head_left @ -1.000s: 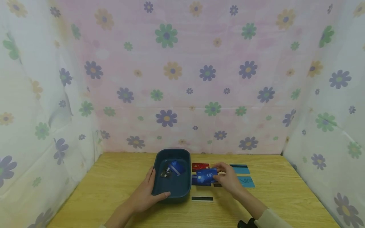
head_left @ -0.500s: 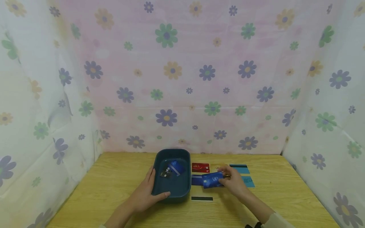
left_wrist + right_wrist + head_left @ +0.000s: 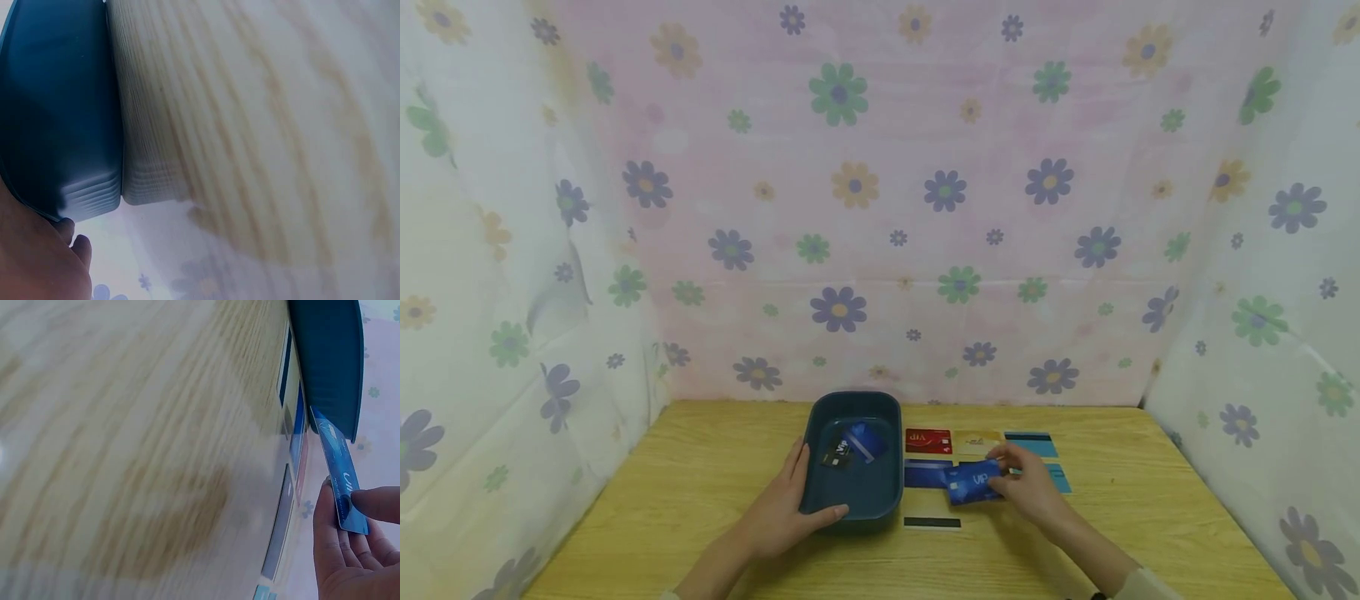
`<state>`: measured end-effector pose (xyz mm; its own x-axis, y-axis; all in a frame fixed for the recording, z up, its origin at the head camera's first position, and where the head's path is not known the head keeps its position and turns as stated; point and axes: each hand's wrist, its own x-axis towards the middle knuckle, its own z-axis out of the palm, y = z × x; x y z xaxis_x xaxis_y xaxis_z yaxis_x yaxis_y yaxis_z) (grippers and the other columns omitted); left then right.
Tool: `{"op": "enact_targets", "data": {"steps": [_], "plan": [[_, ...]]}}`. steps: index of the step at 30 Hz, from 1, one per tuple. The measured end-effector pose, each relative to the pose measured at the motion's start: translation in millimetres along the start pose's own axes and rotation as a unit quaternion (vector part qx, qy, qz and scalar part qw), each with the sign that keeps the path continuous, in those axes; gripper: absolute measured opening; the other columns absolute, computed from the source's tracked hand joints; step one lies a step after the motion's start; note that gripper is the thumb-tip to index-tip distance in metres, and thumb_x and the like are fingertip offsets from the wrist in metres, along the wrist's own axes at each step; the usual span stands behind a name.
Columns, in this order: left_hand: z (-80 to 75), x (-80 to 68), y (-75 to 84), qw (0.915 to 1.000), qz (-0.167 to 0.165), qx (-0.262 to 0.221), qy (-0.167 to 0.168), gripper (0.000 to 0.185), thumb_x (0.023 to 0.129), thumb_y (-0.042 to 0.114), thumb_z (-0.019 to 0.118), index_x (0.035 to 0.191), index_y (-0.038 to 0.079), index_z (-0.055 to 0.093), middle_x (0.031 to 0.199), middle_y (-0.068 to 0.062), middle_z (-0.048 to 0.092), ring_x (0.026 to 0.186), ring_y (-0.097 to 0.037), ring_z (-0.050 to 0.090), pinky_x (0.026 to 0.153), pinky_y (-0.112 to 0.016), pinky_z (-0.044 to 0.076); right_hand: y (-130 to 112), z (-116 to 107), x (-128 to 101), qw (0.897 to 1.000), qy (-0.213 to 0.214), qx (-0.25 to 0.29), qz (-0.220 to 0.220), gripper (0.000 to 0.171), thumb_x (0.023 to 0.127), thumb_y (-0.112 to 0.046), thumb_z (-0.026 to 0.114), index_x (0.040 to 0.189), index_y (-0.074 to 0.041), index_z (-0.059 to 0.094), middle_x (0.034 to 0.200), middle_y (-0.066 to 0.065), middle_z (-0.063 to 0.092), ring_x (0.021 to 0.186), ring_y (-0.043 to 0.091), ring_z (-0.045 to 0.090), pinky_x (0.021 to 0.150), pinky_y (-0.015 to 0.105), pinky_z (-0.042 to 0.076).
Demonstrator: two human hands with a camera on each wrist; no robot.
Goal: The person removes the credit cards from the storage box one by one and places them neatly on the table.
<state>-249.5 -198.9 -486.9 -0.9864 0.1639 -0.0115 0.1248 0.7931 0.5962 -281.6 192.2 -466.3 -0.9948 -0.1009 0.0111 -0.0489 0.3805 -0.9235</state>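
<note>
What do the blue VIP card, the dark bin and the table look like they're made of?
Blue VIP card: likely glossy plastic; thin, stiff, printed.
Bin: probably matte moulded plastic; rounded corners, uniform teal.
Table: wood or wood-look laminate; pale grain lines show.

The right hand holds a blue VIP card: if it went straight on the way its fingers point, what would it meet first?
Probably the dark blue tray: the right hand with its blue VIP card points left at the tray's near wall, though depth is unclear.
</note>
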Motion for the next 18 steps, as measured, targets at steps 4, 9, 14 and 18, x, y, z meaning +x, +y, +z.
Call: {"op": "enact_targets", "data": {"steps": [4,9,14,18], "plan": [[0.1,-1.0,0.9,1.0000,0.001,0.000,0.000,0.127,0.082,0.074,0.069,0.164,0.002,0.003,0.172,-0.016,-0.003,0.152,-0.047,0.021,0.115,-0.065,0.030,2,-5,-3,1.000,-0.002,-0.002,0.014,0.035,0.086,0.010,0.071,0.119,0.004,0.064,0.104,0.014,0.062,0.085,0.022,0.062,0.064,0.032,0.053],[-0.8,-1.1,0.5,1.0000,-0.004,-0.001,-0.002,0.128,0.082,0.075,0.069,0.164,0.003,0.002,0.172,-0.016,-0.003,0.152,-0.046,0.019,0.116,-0.065,0.029,4,-10,-5,1.000,-0.011,-0.007,0.020,0.035,0.086,0.009,0.071,0.120,0.005,0.063,0.104,0.015,0.061,0.089,0.023,0.062,0.067,0.034,0.055],[-0.8,-0.6,0.5,1.0000,-0.006,0.002,-0.002,0.128,0.081,0.076,0.068,0.164,0.004,0.003,0.172,-0.015,-0.003,0.153,-0.045,0.019,0.115,-0.065,0.030,8,-13,-6,1.000,-0.004,-0.020,0.017,0.036,0.084,0.009,0.073,0.119,0.006,0.064,0.103,0.014,0.063,0.095,0.023,0.060,0.070,0.033,0.055],[-0.8,-0.6,0.9,1.0000,-0.004,0.001,-0.001,0.127,0.082,0.075,0.068,0.164,0.004,0.003,0.172,-0.015,-0.003,0.153,-0.045,0.020,0.116,-0.064,0.030,12,-15,-7,0.999,0.002,-0.039,0.015,0.035,0.082,0.009,0.075,0.116,0.006,0.065,0.099,0.012,0.063,0.091,0.021,0.059,0.069,0.030,0.054]]}}
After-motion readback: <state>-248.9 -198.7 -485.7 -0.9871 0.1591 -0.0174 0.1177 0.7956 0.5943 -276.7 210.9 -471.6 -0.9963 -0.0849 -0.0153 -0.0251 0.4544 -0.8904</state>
